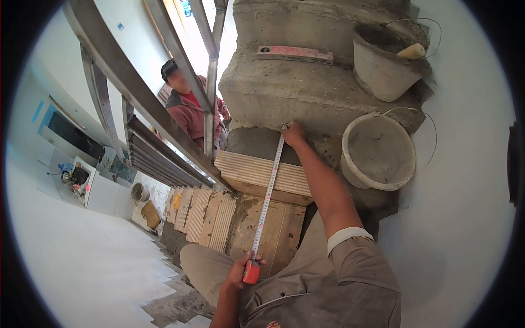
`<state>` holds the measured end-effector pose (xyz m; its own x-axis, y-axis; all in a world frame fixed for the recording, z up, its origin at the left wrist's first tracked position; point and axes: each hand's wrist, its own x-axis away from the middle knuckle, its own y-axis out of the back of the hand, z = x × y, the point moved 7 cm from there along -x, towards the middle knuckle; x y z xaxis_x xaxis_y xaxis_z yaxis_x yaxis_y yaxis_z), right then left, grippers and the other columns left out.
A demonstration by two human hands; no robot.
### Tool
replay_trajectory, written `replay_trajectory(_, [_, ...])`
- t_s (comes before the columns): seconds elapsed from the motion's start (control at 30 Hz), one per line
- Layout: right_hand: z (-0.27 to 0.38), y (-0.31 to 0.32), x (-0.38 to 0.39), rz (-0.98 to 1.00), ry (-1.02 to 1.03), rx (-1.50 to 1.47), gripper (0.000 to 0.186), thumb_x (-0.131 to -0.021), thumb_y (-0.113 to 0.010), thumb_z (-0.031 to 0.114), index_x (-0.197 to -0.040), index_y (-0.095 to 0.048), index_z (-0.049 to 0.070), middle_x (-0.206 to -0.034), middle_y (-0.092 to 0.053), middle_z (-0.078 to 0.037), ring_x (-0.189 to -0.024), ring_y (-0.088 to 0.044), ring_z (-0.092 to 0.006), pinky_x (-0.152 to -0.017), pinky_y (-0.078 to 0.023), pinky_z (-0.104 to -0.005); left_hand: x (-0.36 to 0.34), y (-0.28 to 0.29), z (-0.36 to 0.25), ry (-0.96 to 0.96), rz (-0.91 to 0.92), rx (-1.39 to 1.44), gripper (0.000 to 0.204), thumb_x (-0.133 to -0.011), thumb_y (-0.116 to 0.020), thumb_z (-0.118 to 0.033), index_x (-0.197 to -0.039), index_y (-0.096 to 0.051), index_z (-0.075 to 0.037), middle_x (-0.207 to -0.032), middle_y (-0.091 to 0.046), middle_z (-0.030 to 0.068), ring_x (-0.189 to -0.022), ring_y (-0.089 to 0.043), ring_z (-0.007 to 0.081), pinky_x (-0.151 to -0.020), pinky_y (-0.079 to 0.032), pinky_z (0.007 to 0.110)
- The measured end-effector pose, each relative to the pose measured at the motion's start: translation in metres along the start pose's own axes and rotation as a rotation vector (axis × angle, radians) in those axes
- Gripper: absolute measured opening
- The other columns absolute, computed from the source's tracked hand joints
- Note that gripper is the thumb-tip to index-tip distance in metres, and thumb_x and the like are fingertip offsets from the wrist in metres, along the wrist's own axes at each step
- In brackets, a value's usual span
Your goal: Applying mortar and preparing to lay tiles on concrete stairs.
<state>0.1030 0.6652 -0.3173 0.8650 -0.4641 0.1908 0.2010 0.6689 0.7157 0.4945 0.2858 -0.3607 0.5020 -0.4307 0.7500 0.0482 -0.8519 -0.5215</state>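
A red tape measure point(251, 272) is in my left hand point(238, 270), its fingers wrapped round the case near my knee. The white blade point(268, 199) runs out straight, away from me and slightly to the right. My right hand point(294, 135) is closed at the blade's far end, against the base of a rough concrete riser; the very tip is partly hidden by the fingers. Under the blade lies a beige stair tile point(262, 168) with a ridged front strip. Grey mortar point(254, 143) shows between that tile and the riser.
Two buckets point(378, 152) point(385, 65) of mortar stand on steps at the right, the upper with a wooden handle sticking out. A red level point(295, 54) lies on a higher step. Metal railing point(147, 104) borders the left; a person point(191, 104) is beyond it. Tiled steps point(205, 218) descend.
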Motion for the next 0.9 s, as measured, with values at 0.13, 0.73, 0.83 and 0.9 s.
replay_trajectory(0.13, [-0.006,-0.001,-0.005,0.002,-0.001,0.001,0.053,-0.087,-0.067,0.026,-0.134,-0.061,0.005,-0.134,-0.065,-0.024,-0.126,-0.062,-0.0418,-0.104,-0.051,-0.0477,0.0,0.0,-0.001,-0.005,0.001,0.001,0.037,-0.109,-0.051,-0.035,-0.107,-0.066,-0.001,-0.1,-0.075,0.0163,-0.08,-0.068,0.016,-0.071,-0.055,0.027])
replay_trajectory(0.73, [0.057,-0.018,0.165,0.287,0.312,-0.852,0.006,-0.094,-0.067,0.004,-0.1,-0.066,0.004,-0.079,-0.064,0.0,-0.06,-0.056,-0.0078,-0.049,-0.047,-0.0249,0.069,0.003,-0.021,-0.161,0.15,-0.194,0.05,-0.108,-0.05,-0.04,-0.138,-0.053,-0.001,-0.109,-0.074,0.0202,-0.077,-0.067,0.0146,-0.068,-0.053,0.026])
replay_trajectory(0.83, [0.062,-0.047,0.272,0.693,0.413,-0.652,0.023,-0.093,-0.071,0.021,-0.105,-0.067,0.001,-0.086,-0.07,-0.006,-0.076,-0.064,-0.0125,-0.071,-0.053,-0.0322,0.074,0.005,-0.044,-0.402,0.061,-0.191,0.055,-0.105,-0.055,-0.038,-0.146,-0.045,-0.002,-0.113,-0.072,0.0222,-0.081,-0.067,0.0147,-0.067,-0.053,0.026])
replay_trajectory(0.9, [0.045,-0.047,0.316,0.562,0.437,-0.467,0.027,-0.093,-0.071,0.025,-0.105,-0.067,0.001,-0.086,-0.071,-0.007,-0.078,-0.065,-0.015,-0.074,-0.053,-0.0335,0.065,0.015,-0.065,-0.574,-0.134,-0.227,0.059,-0.103,-0.06,-0.036,-0.148,-0.042,-0.003,-0.115,-0.072,0.0225,-0.083,-0.067,0.0142,-0.068,-0.054,0.026])
